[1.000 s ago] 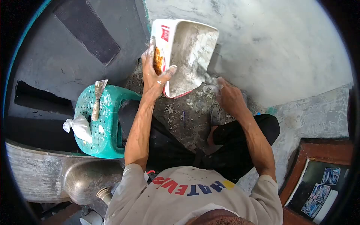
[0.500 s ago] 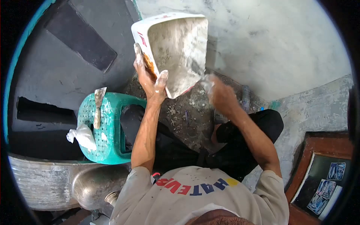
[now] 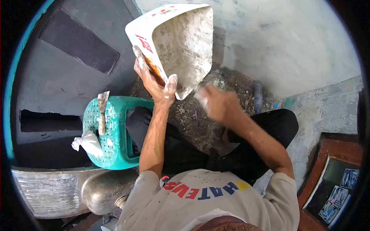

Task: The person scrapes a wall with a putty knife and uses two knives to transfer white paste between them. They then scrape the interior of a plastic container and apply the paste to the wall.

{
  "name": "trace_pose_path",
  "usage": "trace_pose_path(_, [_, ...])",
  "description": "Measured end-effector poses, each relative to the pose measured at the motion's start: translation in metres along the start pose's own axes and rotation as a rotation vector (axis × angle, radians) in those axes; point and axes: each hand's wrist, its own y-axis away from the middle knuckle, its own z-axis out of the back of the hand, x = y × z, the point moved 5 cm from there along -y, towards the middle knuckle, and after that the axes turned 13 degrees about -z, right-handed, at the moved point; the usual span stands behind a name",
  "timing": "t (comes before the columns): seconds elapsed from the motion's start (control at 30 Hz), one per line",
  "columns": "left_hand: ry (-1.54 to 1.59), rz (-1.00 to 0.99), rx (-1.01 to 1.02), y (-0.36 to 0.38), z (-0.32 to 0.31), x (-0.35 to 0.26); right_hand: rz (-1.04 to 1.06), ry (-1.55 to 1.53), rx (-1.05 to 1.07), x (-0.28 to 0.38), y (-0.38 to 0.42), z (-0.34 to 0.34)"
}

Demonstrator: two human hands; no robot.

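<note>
My left hand grips the near-left side of a white plastic tub, fingers on its outer wall and thumb at the rim. The tub is tilted with its opening toward the right, and its inside is smeared with grey-white residue. Red print and an orange-brown patch show on its outside. Just right of the tub's lower corner, my right hand is closed on a small scraper, blurred by motion. Whitish residue coats the fingers of both hands.
A green plastic stool at the left carries a putty knife and a knotted white plastic bag. Crumbs litter the floor, where a clear bottle stands. A wooden frame is at lower right.
The tub has shifted slightly up and left in view, showing more of its printed side. My right hand has moved down and left, drawing the scraper out of the tub.
</note>
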Motion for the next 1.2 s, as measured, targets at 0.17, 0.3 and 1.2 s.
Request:
trace_pose_path(0.17, [0.077, 0.046, -0.055, 0.004, 0.006, 0.005, -0.02, 0.16, -0.038, -0.003, -0.011, 0.03])
trace_pose_path(0.3, [0.122, 0.089, -0.071, 0.0, 0.017, 0.006, -0.051, 0.276, -0.096, 0.007, -0.004, 0.078])
trace_pose_path(1.2, [0.465, 0.417, -0.088, 0.107, 0.014, 0.047, -0.026, 0.011, -0.07, 0.023, -0.013, 0.062])
